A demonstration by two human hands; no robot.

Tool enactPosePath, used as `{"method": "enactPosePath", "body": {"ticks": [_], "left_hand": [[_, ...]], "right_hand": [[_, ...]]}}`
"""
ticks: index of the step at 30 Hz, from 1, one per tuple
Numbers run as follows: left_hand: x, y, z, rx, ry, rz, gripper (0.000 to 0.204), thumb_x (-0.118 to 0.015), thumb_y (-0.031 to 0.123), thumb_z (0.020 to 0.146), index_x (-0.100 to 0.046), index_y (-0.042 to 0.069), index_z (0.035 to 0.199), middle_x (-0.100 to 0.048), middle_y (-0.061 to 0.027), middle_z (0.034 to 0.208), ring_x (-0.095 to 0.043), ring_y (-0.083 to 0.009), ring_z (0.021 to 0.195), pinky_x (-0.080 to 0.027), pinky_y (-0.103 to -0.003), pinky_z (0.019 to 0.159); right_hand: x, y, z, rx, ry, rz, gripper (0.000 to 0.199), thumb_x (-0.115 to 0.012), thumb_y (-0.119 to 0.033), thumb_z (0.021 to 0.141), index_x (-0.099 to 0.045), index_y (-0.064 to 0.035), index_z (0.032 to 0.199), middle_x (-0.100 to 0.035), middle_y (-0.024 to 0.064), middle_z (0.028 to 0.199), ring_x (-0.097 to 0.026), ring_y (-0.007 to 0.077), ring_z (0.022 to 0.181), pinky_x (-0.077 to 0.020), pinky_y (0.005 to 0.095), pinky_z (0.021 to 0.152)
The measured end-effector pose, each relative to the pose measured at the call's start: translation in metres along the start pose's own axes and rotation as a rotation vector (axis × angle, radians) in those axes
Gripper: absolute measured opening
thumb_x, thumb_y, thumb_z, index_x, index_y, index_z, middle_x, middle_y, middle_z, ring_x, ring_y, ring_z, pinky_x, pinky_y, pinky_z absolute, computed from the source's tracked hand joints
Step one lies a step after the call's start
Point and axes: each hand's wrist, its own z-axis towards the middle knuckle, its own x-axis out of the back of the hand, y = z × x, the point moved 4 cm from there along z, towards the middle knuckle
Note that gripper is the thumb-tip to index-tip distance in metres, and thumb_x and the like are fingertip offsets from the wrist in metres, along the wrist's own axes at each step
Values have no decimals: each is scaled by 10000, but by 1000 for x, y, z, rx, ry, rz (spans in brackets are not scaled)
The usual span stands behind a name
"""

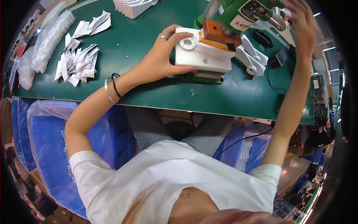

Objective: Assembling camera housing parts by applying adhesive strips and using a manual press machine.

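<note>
My left hand (166, 56) grips the left end of a white plastic block (203, 61), thumb on the near side and fingers over the far side. A round ring-shaped boss is on the block near my fingertips. The block rests on the metal base of a green hand press (248, 13). An orange-brown pressing block (218, 33) under the press head sits down against the white block. At the upper right, my right hand (301, 22) is raised beside the press's silver shaft (276, 20), fingers curled; what they hold is hard to make out.
White curved plastic parts (80, 63) lie piled on the green table (126, 33) at left, beside clear plastic bags (52, 39). Another white part (251, 56) lies right of the press, near a black cable (269, 80). Blue lined bins (56, 138) stand below the table edge.
</note>
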Motion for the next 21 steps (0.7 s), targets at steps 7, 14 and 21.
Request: {"method": "enactPosePath", "body": {"ticks": [7,14,21], "left_hand": [[-11,6,5,-18,-24,-31,847,-875,403,719,-469,154,1420,-300,-218,1519,-322,-434,1385,-332,-496,1139],[-10,6,10,-11,-56,4,864,-882,389,712,-462,149,1427,-284,-210,1527,-312,-427,1393,-340,-502,1134],[-8,5,9,6,-76,8,891,-877,382,721,-426,150,1454,-263,-209,1530,-304,-424,1394,-342,-491,1134]], "right_hand": [[16,-22,-120,135,-334,-231,176,-493,66,825,-624,9,927,-676,142,970,-666,320,896,-516,361,805],[-49,-5,-138,179,-708,-124,617,-759,-405,832,-597,-61,1316,-537,110,1397,-444,331,1309,-359,418,1090],[-55,-2,-140,-116,-612,183,583,-850,-312,741,-629,-36,1203,-598,72,1213,-516,251,1150,-436,364,978]]}}
